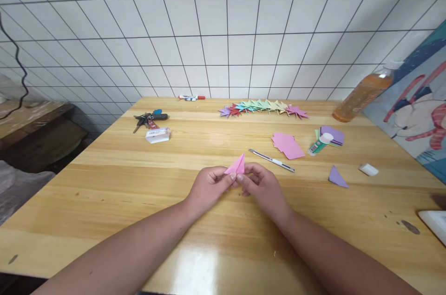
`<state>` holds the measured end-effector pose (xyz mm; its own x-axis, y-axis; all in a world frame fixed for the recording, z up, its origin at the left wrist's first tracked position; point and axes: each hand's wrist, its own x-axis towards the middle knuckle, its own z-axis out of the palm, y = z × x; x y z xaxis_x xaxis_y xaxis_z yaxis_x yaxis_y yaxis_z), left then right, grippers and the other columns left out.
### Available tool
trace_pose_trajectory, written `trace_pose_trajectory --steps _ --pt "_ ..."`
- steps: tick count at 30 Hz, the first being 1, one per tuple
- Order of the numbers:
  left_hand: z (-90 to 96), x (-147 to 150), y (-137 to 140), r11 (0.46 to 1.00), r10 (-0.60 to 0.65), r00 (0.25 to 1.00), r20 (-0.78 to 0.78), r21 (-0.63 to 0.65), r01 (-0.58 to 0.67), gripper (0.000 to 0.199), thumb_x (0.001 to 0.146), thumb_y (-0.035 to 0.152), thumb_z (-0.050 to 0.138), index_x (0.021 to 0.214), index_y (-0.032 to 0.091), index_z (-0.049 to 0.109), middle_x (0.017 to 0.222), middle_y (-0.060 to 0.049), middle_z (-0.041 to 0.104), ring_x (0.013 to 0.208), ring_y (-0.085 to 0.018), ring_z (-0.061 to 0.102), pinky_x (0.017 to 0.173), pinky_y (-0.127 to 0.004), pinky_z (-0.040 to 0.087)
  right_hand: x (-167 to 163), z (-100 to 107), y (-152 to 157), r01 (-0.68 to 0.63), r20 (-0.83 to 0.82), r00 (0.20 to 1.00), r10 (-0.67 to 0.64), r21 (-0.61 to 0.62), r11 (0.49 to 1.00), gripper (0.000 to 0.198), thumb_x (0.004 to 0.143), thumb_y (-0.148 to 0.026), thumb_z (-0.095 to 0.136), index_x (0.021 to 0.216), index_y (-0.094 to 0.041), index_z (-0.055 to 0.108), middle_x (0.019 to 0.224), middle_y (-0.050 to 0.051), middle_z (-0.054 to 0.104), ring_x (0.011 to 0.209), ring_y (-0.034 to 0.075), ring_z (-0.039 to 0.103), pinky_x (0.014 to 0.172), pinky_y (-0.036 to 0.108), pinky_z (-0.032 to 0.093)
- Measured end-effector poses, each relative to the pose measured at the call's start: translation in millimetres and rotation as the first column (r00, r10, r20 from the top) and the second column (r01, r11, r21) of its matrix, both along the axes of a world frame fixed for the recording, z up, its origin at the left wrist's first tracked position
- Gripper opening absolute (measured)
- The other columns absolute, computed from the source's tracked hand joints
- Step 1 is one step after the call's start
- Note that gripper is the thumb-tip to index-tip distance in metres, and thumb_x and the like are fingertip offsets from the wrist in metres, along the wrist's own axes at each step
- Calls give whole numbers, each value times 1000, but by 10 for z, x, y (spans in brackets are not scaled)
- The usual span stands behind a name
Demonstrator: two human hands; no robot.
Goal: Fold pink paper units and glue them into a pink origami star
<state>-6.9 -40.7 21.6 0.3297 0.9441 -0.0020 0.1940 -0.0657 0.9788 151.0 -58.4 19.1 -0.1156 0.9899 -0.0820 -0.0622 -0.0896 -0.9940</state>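
Observation:
Between both hands is a small piece of folded pink paper (237, 165), its point facing up and away from me. My left hand (213, 184) pinches its lower left side, thumb on top. My right hand (259, 183) grips the lower right side with the thumb and curled fingers. The thumbs nearly meet at the paper's bottom edge and hide part of it. Just beyond my right hand lies a slim utility knife (272, 160). Farther back are loose pink paper sheets (288, 145).
Along the wall sits a row of colourful folded paper pieces (263, 107). To the right are a glue stick (320, 143), purple sheets (332, 134), a purple folded triangle (337, 177), an eraser (368, 169) and a bottle (364, 93). Keys (149, 119), a small box (158, 135) and a marker (191, 97) lie left.

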Motion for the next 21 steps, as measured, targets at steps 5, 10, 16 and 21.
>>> trace_pose_trajectory --steps 5,10,16,21 --pt "-17 2 6 997 7 999 -40 71 -4 24 79 32 58 70 12 68 66 -3 66 61 -12 57 58 -20 42 15 -24 35 8 -29 1000 -9 -29 1000 21 66 -36 70 72 -18 61 65 -1 60 56 9 51 50 21 44" --pt "-22 0 11 997 3 998 -61 77 1 25 80 32 57 70 12 68 66 -3 67 61 -12 58 58 -20 42 28 -21 44 33 -85 996 -39 -62 998 24 61 -37 73 61 -17 60 61 -2 57 53 8 46 49 20 40" --pt "-8 7 0 998 4 999 -47 66 -1 24 79 31 58 70 12 68 65 -3 68 60 -11 57 58 -19 42 36 -9 39 7 -129 991 -13 -48 999 22 64 -36 71 61 -17 61 64 0 59 55 9 45 50 20 38" --pt "15 24 -2 999 -1 999 -39 41 3 23 78 31 59 69 13 68 63 -2 67 57 -10 55 56 -19 41 22 -2 35 10 -133 991 -15 -37 999 21 64 -37 71 65 -17 63 63 0 61 56 10 47 52 22 38"
